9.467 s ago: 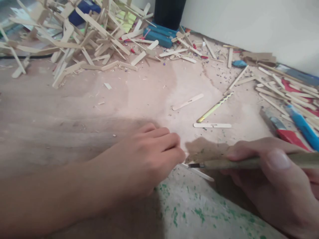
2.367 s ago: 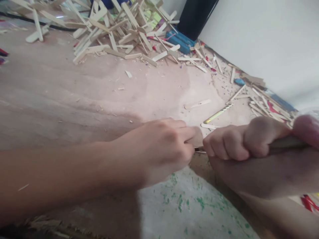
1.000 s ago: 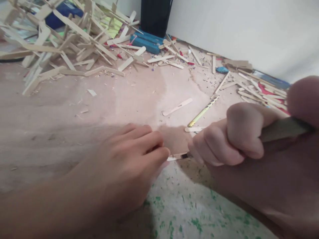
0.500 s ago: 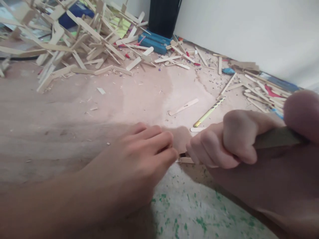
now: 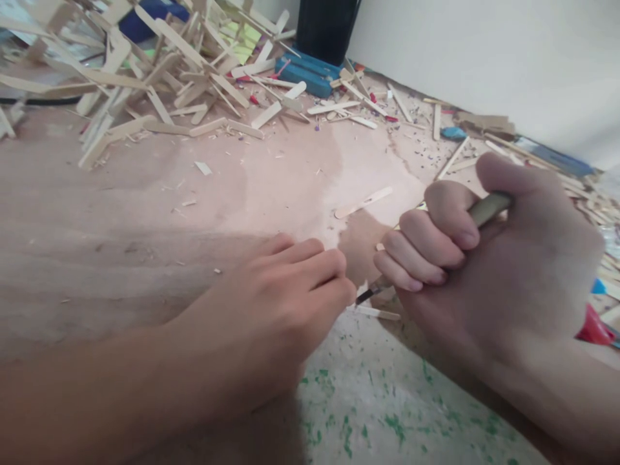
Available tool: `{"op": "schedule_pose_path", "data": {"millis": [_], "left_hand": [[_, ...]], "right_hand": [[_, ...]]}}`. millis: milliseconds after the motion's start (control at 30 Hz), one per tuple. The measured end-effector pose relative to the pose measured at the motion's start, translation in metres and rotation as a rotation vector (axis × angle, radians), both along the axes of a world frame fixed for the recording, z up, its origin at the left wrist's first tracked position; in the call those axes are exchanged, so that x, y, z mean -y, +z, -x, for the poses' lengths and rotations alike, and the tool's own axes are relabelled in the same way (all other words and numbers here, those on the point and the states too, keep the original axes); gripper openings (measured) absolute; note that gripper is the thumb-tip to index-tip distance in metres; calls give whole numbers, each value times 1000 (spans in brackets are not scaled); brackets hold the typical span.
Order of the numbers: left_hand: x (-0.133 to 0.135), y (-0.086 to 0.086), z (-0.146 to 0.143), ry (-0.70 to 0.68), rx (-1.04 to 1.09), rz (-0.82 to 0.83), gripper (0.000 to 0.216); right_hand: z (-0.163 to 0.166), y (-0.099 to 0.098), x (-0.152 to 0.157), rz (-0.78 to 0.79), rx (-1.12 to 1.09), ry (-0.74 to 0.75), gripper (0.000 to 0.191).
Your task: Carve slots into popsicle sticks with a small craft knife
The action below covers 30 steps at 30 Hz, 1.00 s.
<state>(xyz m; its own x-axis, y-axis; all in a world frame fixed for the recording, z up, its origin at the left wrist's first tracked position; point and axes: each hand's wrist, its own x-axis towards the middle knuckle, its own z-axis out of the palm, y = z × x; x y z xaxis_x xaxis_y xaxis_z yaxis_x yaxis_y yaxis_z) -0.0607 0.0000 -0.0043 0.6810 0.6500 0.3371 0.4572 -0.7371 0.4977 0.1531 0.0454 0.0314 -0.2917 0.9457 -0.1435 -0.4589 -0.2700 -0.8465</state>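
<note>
My left hand [image 5: 290,297] is closed in a pinch, its fingertips hidden behind the knuckles. From under it a thin wooden craft stick [image 5: 378,313] reaches out to the right, low over the work surface. My right hand [image 5: 465,258] is wrapped in a fist round a craft knife [image 5: 490,208] with a drab olive handle. The knife's narrow dark tip points down and left, close to my left fingertips and just above the stick. Whether the tip touches the wood I cannot tell.
A loose craft stick [image 5: 364,202] with a dark notch lies beyond my hands. A tangled structure of craft sticks [image 5: 179,45] stands at the back left. Behind are a blue block [image 5: 310,72] and a black container [image 5: 325,29] by the white wall [image 5: 484,51]. Shavings are scattered around.
My right hand has turned and lifted a little, uncovering the knife's tip and more of the stick. Its fist now hides most of the striped yellow pencil. My left hand has hardly moved.
</note>
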Motion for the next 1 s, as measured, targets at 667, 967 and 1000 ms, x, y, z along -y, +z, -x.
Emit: {"op": "schedule_pose_path", "data": {"millis": [667,967,1000], "left_hand": [[0,-1,2,-3,31,52,26],[-2,-1,2,-23,59,187,34],[-2,-2,2,-24,59,185,33]], "right_hand": [[26,32,0,242,298,-187,94],[23,42,14,154,525,-141,108],[18,40,14,137,512,-163,107]]}}
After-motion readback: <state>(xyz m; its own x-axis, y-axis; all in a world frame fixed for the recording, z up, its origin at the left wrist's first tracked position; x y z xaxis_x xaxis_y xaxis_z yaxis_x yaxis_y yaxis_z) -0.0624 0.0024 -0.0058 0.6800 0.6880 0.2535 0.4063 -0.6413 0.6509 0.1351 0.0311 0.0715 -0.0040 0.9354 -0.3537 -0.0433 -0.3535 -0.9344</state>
